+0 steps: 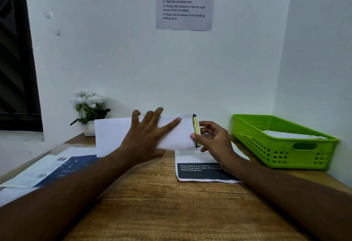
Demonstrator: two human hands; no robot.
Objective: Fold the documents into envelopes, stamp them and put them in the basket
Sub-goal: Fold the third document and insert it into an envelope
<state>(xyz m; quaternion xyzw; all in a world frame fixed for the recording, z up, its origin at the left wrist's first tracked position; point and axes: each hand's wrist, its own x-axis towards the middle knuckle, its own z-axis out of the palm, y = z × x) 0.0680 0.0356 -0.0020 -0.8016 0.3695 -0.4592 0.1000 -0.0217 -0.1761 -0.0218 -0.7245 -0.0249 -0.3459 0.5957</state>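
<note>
A wooden desk (pixel 162 202) fills my lower view and runs to a white wall corner beyond both hands. Just right of the right hand sits a green basket (pixel 282 157), with at least one finished envelope (pixel 291 135) already lying inside, so part of the job looks done. Left of the left forearm lie loose papers (pixel 57 166). Under the right hand is another printed sheet (pixel 200 174), likely waiting its turn.

Between the hands is a white envelope (pixel 114 132). The left hand (pixel 144 136) lies across it with its fingers straight and splayed. The right hand (pixel 215 141) pinches a folded document (pixel 195 126) (yellow-and-black edge showing) at the envelope's right end. I judge that insertion is under way, and that sealing, stamping and basketing remain. The bare desk nearer me gives working room.
</note>
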